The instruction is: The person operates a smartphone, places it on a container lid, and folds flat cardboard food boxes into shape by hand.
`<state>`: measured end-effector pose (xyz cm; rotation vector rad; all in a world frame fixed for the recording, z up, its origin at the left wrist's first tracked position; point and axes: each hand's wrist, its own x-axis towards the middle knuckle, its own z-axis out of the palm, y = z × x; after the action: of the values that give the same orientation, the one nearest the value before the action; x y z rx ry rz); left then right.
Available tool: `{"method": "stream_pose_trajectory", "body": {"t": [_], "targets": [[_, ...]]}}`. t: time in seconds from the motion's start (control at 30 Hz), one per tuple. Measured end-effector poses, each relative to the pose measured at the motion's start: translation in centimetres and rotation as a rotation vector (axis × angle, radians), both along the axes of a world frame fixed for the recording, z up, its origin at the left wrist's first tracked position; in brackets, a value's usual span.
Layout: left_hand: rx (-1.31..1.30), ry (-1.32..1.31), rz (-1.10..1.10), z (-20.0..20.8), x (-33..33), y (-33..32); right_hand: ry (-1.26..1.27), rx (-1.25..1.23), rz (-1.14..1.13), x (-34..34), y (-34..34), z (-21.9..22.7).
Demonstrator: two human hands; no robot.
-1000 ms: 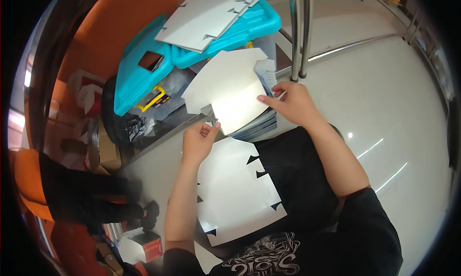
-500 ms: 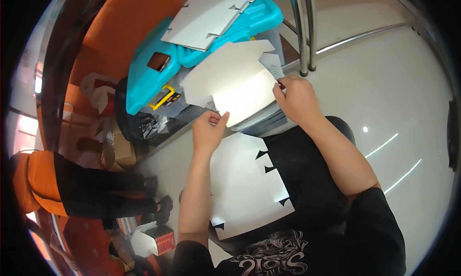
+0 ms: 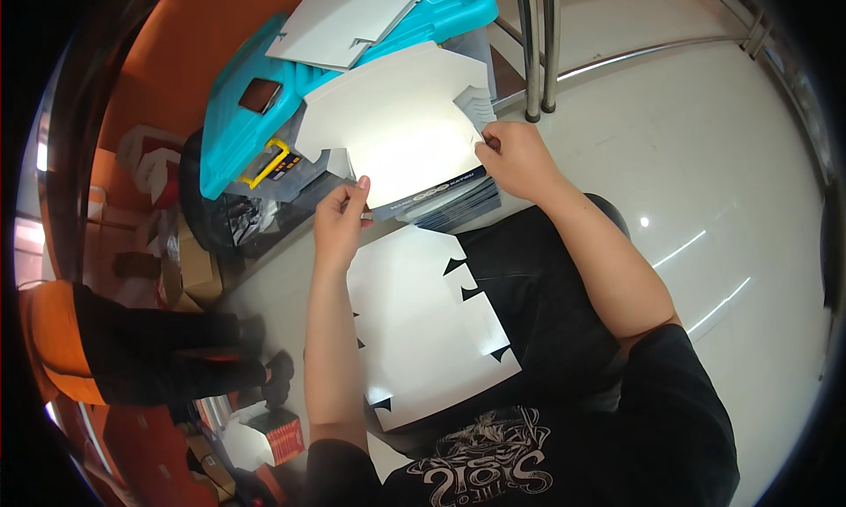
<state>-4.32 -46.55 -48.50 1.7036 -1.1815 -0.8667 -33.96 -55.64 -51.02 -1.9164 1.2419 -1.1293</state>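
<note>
Pinching a large white cardboard blank with cut-out corners and tabs (image 3: 414, 119), both bare hands hold it just beyond a second glossy white notched cardboard blank that lies flat on the lap (image 3: 423, 322). The left hand (image 3: 339, 220) has its grip closed on the near left corner of the held blank, thumb on top. The right hand (image 3: 522, 161) has its grip closed on the right edge, fingers curled round it. Along the near edge of the held blank runs a dark printed band (image 3: 436, 192) with pale lettering.

Under that band, past the far edge of the lap blank, show the layered dark and grey edges of a stack of flat card (image 3: 456, 212). Farther beyond the lap blank are turquoise plastic lids (image 3: 449, 13), with more white notched card sheets (image 3: 339, 22) lying on them. Beyond the lap blank and to its left is a yellow plastic handle (image 3: 267, 165); beyond it and to its right stand shiny metal legs (image 3: 542, 57). Well to the left of the lap blank is another person in an orange top and black trousers (image 3: 167, 348).
</note>
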Motion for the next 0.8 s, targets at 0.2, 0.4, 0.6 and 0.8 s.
{"method": "stream_pose_trajectory", "body": {"t": [0.2, 0.4, 0.6, 0.8], "targets": [[-0.038, -0.084, -0.109, -2.1, 1.1, -0.9, 0.066, 0.028, -0.017, 0.0, -0.3, -0.2], [-0.433, -0.314, -0.529, -2.1, 2.4, 0.0, 0.122, 0.016, -0.077, -0.5, -0.2, 0.0], [-0.367, -0.397, -0.531, -2.5, 1.8, 1.4, 0.297, -0.09, -0.181, -0.3, 1.4, 2.3], [-0.466, -0.545, -0.624, -3.2, 3.0, 2.0, 0.313, -0.42, 0.255, 4.1, 5.1, 5.2]]}}
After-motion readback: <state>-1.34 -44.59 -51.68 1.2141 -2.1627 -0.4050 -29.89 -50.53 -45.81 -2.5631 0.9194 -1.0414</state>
